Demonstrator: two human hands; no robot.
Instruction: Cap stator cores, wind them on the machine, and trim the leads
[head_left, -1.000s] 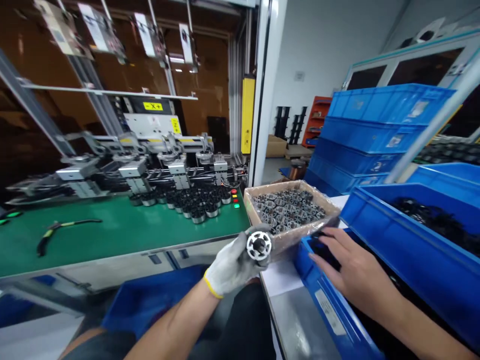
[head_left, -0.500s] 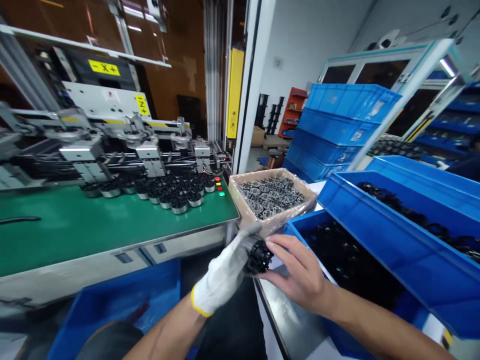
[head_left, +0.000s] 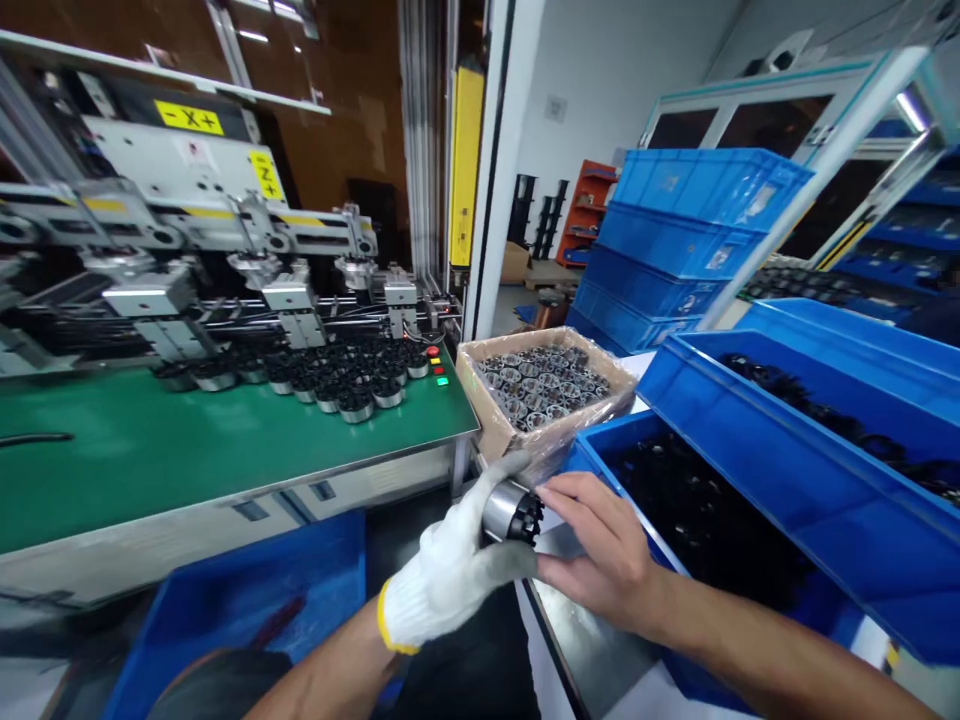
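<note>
In my white-gloved left hand [head_left: 457,555] lies a motor stator [head_left: 506,510], a bright metal cylinder with a black toothed plastic end facing right. The glove's fingers and thumb wrap round its metal side. My bare right hand [head_left: 600,545] grips the black end, its thumb and forefinger at the rim; the exact contact is partly hidden. Just beyond the hands, a cardboard box [head_left: 495,425] lined with clear plastic holds many bare metal stator cores [head_left: 544,385]. Right of my right hand, a blue bin [head_left: 600,445] contains black plastic parts [head_left: 690,500].
On the green worktop [head_left: 225,450] stand many black-topped stators [head_left: 356,400] before a machine with metal clamps [head_left: 292,300]. Another blue bin [head_left: 765,430] overlaps the right-hand one. Stacked blue crates [head_left: 690,230] rise behind, and a blue bin [head_left: 330,560] sits low at left.
The stator has turned in my hands, so its metal side now shows more and its black end points right. My left thumb has come round beneath it. The view has shifted slightly.
</note>
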